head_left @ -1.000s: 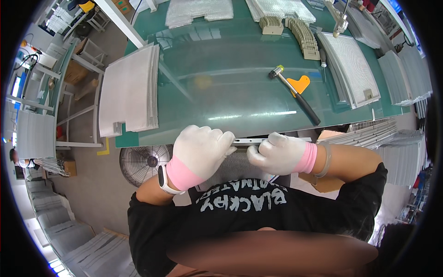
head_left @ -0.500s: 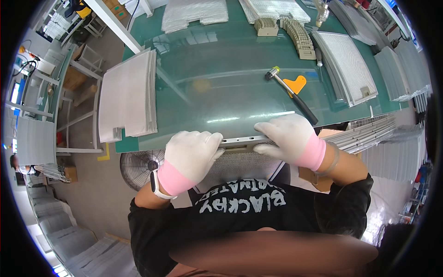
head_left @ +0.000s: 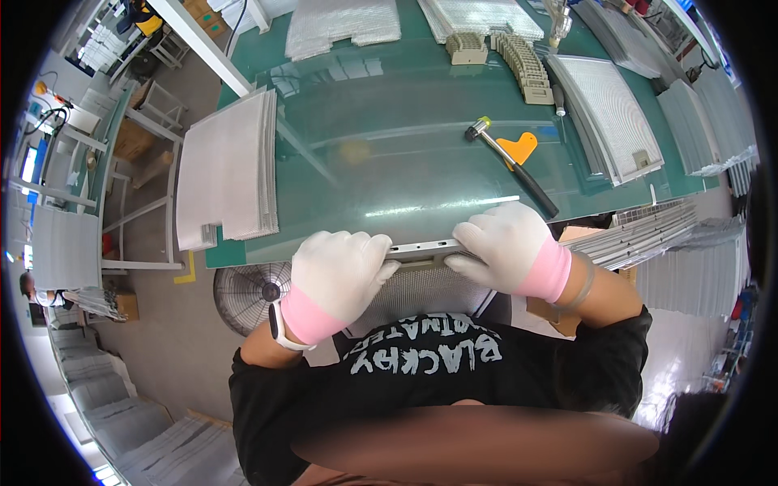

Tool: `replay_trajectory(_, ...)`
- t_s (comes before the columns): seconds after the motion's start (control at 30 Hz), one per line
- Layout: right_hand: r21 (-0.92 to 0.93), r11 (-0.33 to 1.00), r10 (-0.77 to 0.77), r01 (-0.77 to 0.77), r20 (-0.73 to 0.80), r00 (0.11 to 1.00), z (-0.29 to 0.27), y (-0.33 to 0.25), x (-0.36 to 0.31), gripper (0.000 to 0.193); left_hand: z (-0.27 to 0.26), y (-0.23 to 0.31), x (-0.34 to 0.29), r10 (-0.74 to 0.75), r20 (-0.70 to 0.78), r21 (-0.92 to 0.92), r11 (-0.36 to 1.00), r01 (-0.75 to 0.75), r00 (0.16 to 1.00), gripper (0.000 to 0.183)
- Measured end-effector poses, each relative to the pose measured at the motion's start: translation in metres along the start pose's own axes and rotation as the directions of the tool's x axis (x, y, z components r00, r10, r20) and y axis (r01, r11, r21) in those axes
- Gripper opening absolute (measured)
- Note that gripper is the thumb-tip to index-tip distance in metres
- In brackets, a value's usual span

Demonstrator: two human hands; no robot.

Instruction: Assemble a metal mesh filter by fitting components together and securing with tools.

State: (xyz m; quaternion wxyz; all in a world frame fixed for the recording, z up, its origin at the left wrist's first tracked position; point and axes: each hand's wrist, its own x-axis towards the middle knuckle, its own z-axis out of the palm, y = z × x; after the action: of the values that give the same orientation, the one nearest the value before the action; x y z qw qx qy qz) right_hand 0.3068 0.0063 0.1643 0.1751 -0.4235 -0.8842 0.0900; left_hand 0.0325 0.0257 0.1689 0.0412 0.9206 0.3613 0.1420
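At the front edge of the green table I hold a metal-framed mesh panel (head_left: 421, 285) with a slotted rail along its top edge. Its lower part hangs between my body and the table. My left hand (head_left: 336, 271), in a white glove with a pink cuff, is closed over the left part of the rail. Gloved the same way, my right hand (head_left: 506, 247) pinches the rail farther right, fingers on top and thumb on the near side. A two-faced mallet (head_left: 519, 170) with a black grip lies beyond my right hand, beside an orange scraper (head_left: 519, 148).
On the green table (head_left: 365, 121) stand stacks of mesh panels: one at the left (head_left: 227, 170), one at the right (head_left: 608, 117). Beige plastic parts (head_left: 527, 69) line up at the back near a screwdriver (head_left: 559, 100). A floor fan (head_left: 255, 296) stands below the table's left front.
My right hand has shifted slightly right along the rail. The left hand keeps its grip, and the panel stays nearly in place.
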Motion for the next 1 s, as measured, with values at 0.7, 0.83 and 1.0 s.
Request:
replay_trajectory(0.7, 0.603, 0.681, 0.513, -0.416, 0.012, 0.858, 0.034, 0.056, -0.019, 0.031, 0.051, -0.044, 0.026, -0.001, -0.100, -0.048, 0.999, -0.004, 0.995, 0.064)
replay_trajectory(0.83, 0.598, 0.665, 0.570, -0.447, -0.019, 0.822, 0.042, 0.067, -0.031, 0.033, 0.087, -0.063, 0.000, -0.363, -0.426, -0.292, 0.922, 0.254, 0.829, 0.074)
replay_trajectory(1.0, 0.755, 0.557, 0.545, -0.346, -0.018, 0.838, 0.049, 0.068, -0.030, 0.030, 0.116, -0.087, -0.025, -0.578, 0.115, -0.976, 0.086, 0.201, 0.808, 0.047)
